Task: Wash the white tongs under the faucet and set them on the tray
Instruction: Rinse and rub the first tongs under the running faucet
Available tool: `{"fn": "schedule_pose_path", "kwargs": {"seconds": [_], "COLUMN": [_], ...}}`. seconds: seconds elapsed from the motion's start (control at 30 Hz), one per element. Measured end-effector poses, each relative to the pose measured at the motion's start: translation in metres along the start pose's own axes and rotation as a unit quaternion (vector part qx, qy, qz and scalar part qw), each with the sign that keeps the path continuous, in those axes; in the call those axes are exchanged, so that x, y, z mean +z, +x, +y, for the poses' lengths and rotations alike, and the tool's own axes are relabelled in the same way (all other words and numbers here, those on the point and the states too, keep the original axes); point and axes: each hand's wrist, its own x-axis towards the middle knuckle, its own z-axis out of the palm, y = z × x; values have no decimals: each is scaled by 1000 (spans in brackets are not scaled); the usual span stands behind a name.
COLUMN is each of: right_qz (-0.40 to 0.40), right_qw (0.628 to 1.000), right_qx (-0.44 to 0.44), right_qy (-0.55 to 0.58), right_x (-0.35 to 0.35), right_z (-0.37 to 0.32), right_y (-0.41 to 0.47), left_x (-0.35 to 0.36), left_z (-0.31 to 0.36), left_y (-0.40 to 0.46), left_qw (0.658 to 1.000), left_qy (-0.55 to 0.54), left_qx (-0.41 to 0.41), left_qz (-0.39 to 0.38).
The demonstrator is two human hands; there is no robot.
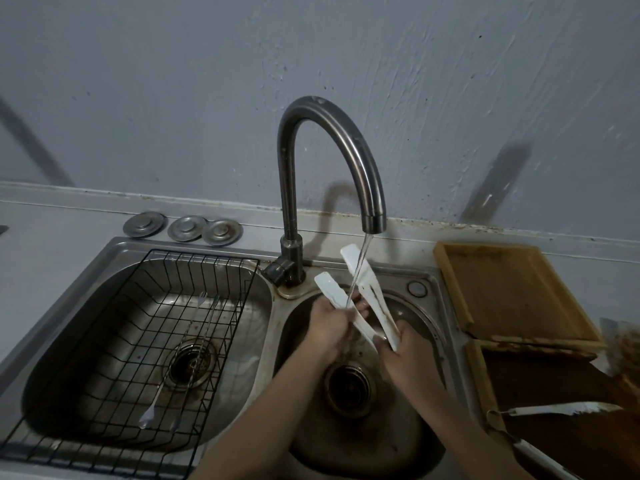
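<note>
The white tongs (362, 282) point up and away over the right sink basin (426, 327), their two arms spread apart. Water runs from the curved metal faucet (332, 140) onto the right arm, which carries brown stains. My left hand (327, 329) wraps around the left arm of the tongs. My right hand (403, 356) grips the hinged lower end. A wooden tray (446, 271) sits on the counter to the right of the sink.
The left basin holds a black wire rack (242, 282) with a fork and other metal utensils. Three metal sink plugs (183, 227) lie behind it. A second wooden tray (479, 372) at the right front holds another white tongs (561, 408).
</note>
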Motion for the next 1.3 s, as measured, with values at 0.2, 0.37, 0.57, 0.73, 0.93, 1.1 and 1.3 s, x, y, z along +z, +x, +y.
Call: {"fn": "schedule_pose_path", "kwargs": {"seconds": [0.2,0.37,0.57,0.73,0.93,1.1,1.3], "right_qz": [-48,-114,-154,-159,-64,-67,-104], "right_qw": [997,986,947,911,915,941,954], "right_qx": [-38,-44,-114,-182,-240,-138,-67], "right_qy": [-37,-114,-257,-334,-318,-303,-272], "right_x": [-3,-13,-22,-14,-4,-1,-3], "right_z": [9,5,-25,-44,-51,-36,-24], "right_y": [-2,8,26,32,32,36,25], "left_x": [-28,-45,-63,-72,-80,-71,-53], "left_z": [26,16,10,11,0,2,-2], "left_y": [14,-7,-26,-24,-15,-23,-26], "left_qw": [988,997,992,989,975,974,983], "left_qy": [-147,-65,-112,-136,-177,-178,-47], "left_qx": [50,42,48,-12,37,93,170], "left_qz": [27,-1,19,48,131,109,50]}}
